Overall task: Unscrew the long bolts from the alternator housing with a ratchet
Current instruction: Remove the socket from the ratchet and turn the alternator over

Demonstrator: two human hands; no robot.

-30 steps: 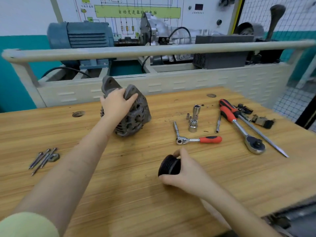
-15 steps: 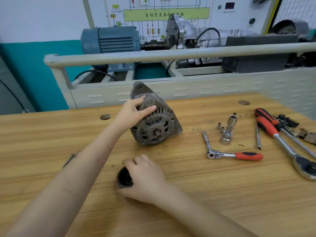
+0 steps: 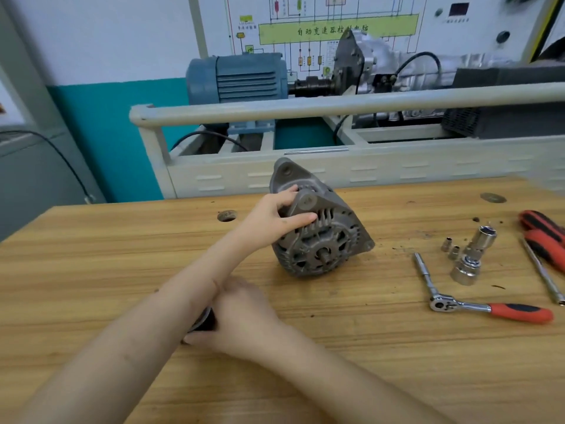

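Count at bench: one alternator (image 3: 321, 237) stood on wooden bench (image 3: 397, 362). Two hands were in frame, left hand (image 3: 275, 217) and right hand (image 3: 241, 316). One black pulley (image 3: 204, 321) showed under right hand. One small red-handled ratchet (image 3: 489, 309) lay with one extension bar (image 3: 423, 270) attached. One slim rod (image 3: 542, 272) lay alongside. Two large stacked sockets (image 3: 472, 260) stood together, two tiny sockets (image 3: 450, 247) beside them. Two red-and-black tool handles (image 3: 544, 237) poked in at right edge.

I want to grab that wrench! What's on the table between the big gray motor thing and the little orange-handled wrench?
In the head view, only bare wooden table lies between the alternator and the small ratchet.
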